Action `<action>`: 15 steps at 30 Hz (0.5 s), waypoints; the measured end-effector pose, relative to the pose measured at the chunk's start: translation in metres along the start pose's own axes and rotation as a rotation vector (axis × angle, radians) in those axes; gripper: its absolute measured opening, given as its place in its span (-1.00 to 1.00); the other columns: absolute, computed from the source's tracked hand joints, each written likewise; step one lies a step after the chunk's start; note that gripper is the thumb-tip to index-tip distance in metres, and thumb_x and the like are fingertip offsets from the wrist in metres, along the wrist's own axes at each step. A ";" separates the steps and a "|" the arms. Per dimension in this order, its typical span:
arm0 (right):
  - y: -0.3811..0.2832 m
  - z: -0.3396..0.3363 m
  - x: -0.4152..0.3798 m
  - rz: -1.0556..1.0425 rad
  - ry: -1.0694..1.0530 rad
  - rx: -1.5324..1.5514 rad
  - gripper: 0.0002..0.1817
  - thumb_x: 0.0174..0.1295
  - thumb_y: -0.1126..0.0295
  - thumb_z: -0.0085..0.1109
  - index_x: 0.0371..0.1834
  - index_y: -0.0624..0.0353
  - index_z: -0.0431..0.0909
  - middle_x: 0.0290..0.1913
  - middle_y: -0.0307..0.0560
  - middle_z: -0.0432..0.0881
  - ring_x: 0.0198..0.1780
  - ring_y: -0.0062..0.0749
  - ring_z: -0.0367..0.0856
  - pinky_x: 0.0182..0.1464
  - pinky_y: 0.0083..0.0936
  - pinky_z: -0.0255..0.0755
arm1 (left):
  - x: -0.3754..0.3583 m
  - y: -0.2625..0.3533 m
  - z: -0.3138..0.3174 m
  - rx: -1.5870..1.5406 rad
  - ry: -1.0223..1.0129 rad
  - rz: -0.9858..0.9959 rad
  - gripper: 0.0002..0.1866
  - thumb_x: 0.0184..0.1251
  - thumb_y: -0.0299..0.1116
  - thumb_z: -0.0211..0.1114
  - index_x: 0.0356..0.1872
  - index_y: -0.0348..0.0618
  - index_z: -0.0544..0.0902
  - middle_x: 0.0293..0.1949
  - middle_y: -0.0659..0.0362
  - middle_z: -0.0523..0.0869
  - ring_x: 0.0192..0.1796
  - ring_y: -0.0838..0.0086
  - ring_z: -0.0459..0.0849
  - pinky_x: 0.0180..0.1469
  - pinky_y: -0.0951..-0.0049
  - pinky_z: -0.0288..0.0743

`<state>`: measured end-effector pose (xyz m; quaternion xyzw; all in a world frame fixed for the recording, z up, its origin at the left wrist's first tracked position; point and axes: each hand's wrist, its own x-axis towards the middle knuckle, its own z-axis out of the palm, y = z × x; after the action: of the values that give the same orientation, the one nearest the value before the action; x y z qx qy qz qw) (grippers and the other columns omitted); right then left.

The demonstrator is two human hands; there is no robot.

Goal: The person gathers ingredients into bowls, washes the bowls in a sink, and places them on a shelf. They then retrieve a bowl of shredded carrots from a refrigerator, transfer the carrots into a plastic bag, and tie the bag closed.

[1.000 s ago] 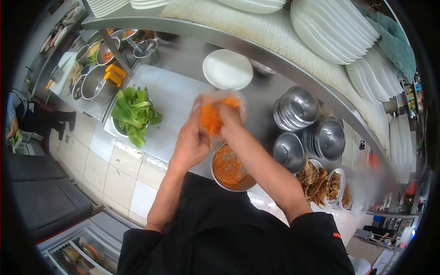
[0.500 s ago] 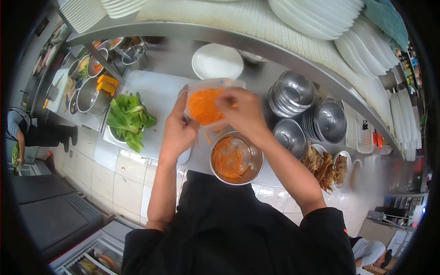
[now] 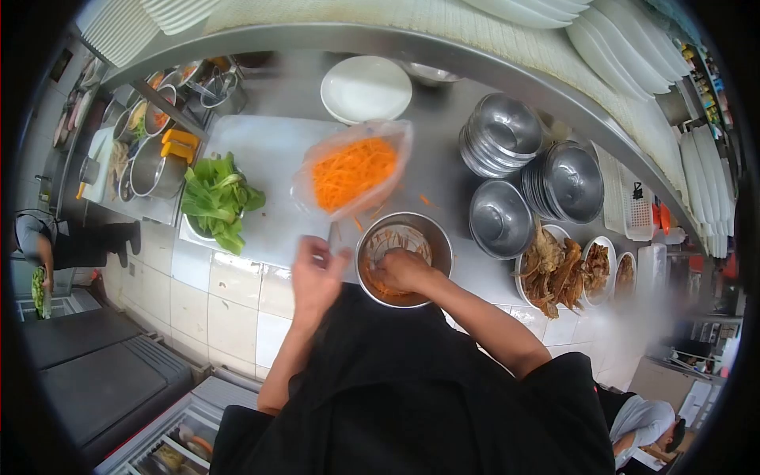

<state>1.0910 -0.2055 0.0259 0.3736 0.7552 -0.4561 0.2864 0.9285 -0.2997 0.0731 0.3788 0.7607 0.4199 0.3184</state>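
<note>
A clear plastic bag [image 3: 400,154] full of orange shreds [image 3: 354,172] lies on the steel counter, partly over a white cutting board [image 3: 277,142]. Below it stands a steel bowl [image 3: 445,257] with some orange shreds inside. My right hand [image 3: 405,271] reaches down into that bowl; its fingertips are hidden among the shreds, so its grip is unclear. Just left of the bowl, my left hand [image 3: 318,273] hovers near the counter's front edge with its fingers apart and nothing in them. Loose shreds lie between bag and bowl.
Leafy greens [image 3: 219,198] fill a dish at the left. To the right are stacked steel bowls [image 3: 503,131] and plates of browned food [image 3: 552,273]. A white plate [image 3: 366,89] sits behind, beneath a shelf rail [image 3: 396,41]. Two people [image 3: 36,237] [image 3: 645,419] are farther off.
The bag has gone from my left hand onto the counter, and that hand has moved down toward me. My right hand has moved from the bag down into the steel bowl.
</note>
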 end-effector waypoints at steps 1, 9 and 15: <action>0.009 0.006 0.003 -0.126 0.030 -0.081 -0.60 0.19 0.18 0.08 0.09 0.04 0.53 0.20 0.25 0.38 0.29 0.13 0.27 0.19 -0.09 0.30 | -0.001 -0.003 0.007 0.183 -0.150 -0.044 -0.75 0.15 -0.33 0.29 -0.28 -0.31 0.50 -0.36 0.13 0.63 -0.42 0.55 0.58 -0.46 0.66 0.38; 0.002 0.002 -0.037 -0.021 0.121 0.041 -0.61 0.28 0.06 -0.02 -0.03 0.05 0.63 0.14 0.12 0.47 0.17 -0.05 0.45 0.20 -0.17 0.32 | 0.008 -0.036 0.048 -0.141 -0.835 -0.437 -0.49 0.27 -0.27 0.04 0.18 -0.36 0.30 -0.46 -0.03 0.62 -0.63 0.37 0.62 -0.68 0.49 0.43; -0.014 -0.063 -0.147 -0.686 1.290 0.249 -0.91 0.18 0.46 0.20 -0.34 0.26 0.59 -0.30 -0.07 0.64 -0.29 -0.33 0.61 -0.24 -0.49 0.46 | -0.010 0.054 0.006 -0.128 -0.786 -0.327 -0.47 0.23 -0.35 -0.01 0.24 -0.34 0.30 -0.43 0.03 0.62 -0.63 0.45 0.55 -0.63 0.52 0.44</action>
<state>1.1554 -0.1976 0.1722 0.3399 0.7905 -0.2922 -0.4173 0.9553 -0.2861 0.1200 0.3641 0.6040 0.2338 0.6693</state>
